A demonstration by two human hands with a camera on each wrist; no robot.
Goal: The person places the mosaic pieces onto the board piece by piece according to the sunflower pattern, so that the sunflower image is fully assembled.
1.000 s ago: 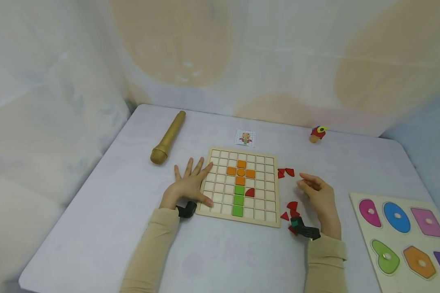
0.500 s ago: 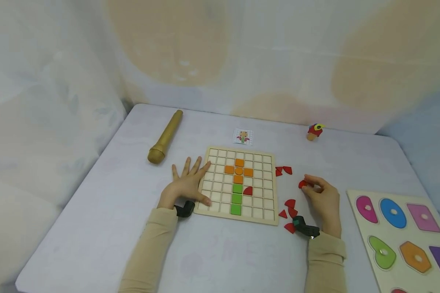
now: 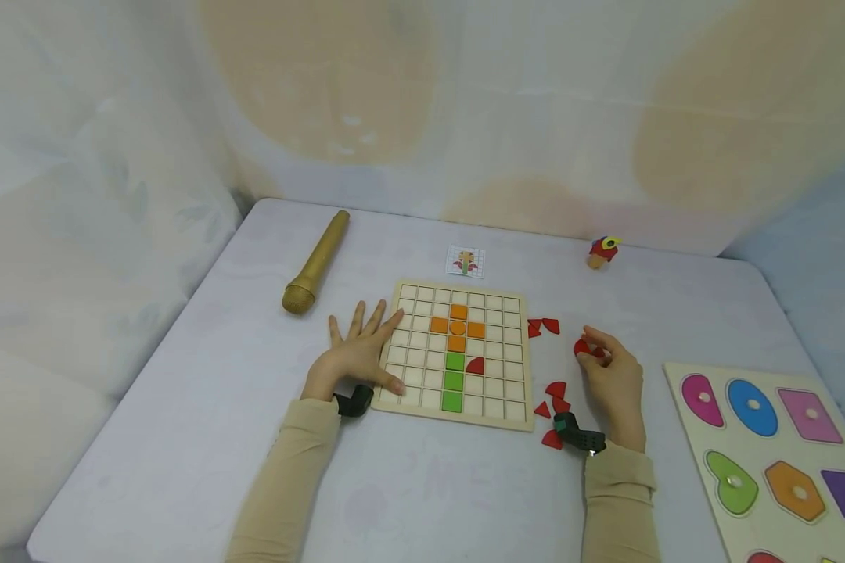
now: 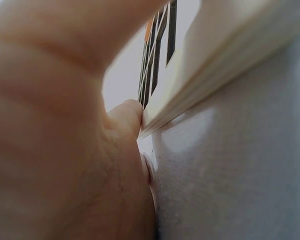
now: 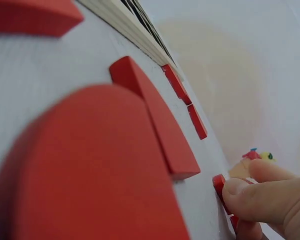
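Well in from the right edge of the counter (image 3: 408, 489), the right hand (image 3: 616, 389) is pinching a red piece (image 3: 581, 347), probably light and stiff, suiting a rim hold. The left hand (image 3: 354, 356) is resting spread on the grid board (image 3: 494, 385).

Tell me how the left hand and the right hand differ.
The left hand is spread wide; the right hand is curled. The left hand lies over the left edge of the board; the right hand, beyond its right edge, pinches a red piece. Both come out of beige sleeves.
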